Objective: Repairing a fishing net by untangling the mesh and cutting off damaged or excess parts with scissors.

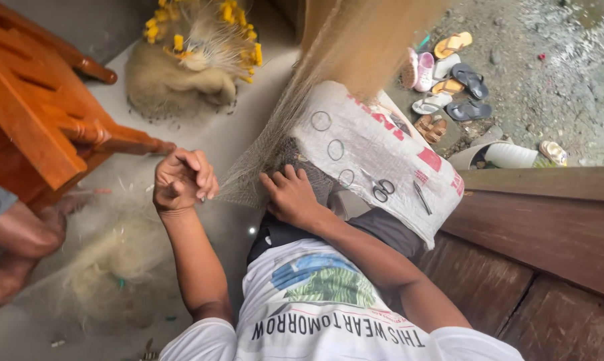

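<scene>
- Two bare hands work a fine, pale fishing net (pixel 262 160) that stretches from the far top of the scene down to the person's lap.
- On the left, the left hand (pixel 182 179) is closed in a fist, pinching a bunch of the net's mesh between thumb and fingers.
- Just right of it, the right hand (pixel 290 195) lies with fingers spread and curled, pressing the net down on the knee; whether it pinches any strand I cannot tell.
- A white sack (pixel 382 160) with red print drapes over the right knee, with scissors (pixel 382 190) and a slim dark tool (pixel 421 198) lying on it.
- Far left sits a heap of net with yellow floats (pixel 195 53); a wooden chair (pixel 41 113) stands at the left edge.
- Another person's bare legs (pixel 15 247) show near left.
- Several sandals (pixel 449 80) lie far right on the ground.
</scene>
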